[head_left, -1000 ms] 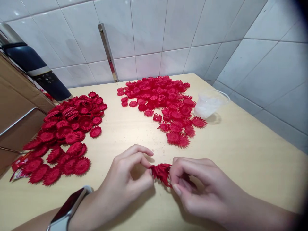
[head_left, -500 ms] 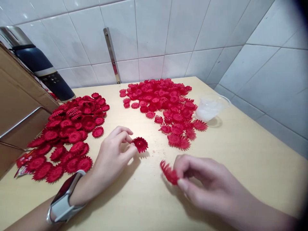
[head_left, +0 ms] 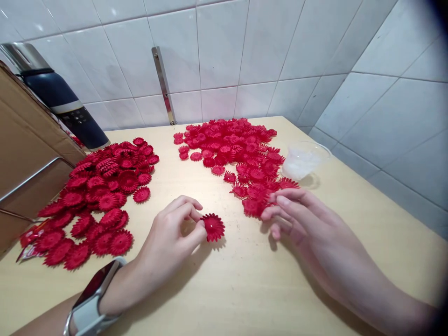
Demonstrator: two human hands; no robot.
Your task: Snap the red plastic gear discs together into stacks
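A round red flower-shaped piece (head_left: 213,227) with a fringed edge and a small pale dot at its centre is pinched at its left side by my left hand (head_left: 175,233). The piece is tilted above the table. My right hand (head_left: 308,238) is at the near end of the right-hand pile of red flower pieces (head_left: 241,144), its fingers apart and partly covering the closest pieces. I see nothing held in it. Another pile of darker red flower pieces (head_left: 108,200) lies left of my left hand.
A clear plastic cup (head_left: 303,161) with whitish contents stands right of the far pile. Along the left are a cardboard box (head_left: 31,135), a dark blue bottle (head_left: 63,98) and a small red wrapper (head_left: 31,240). Tiled walls border the table (head_left: 224,289).
My right hand has moved up and away to the right-hand pile and opened; the red piece it pinched no longer shows in it. My left hand has shifted slightly right with its piece.
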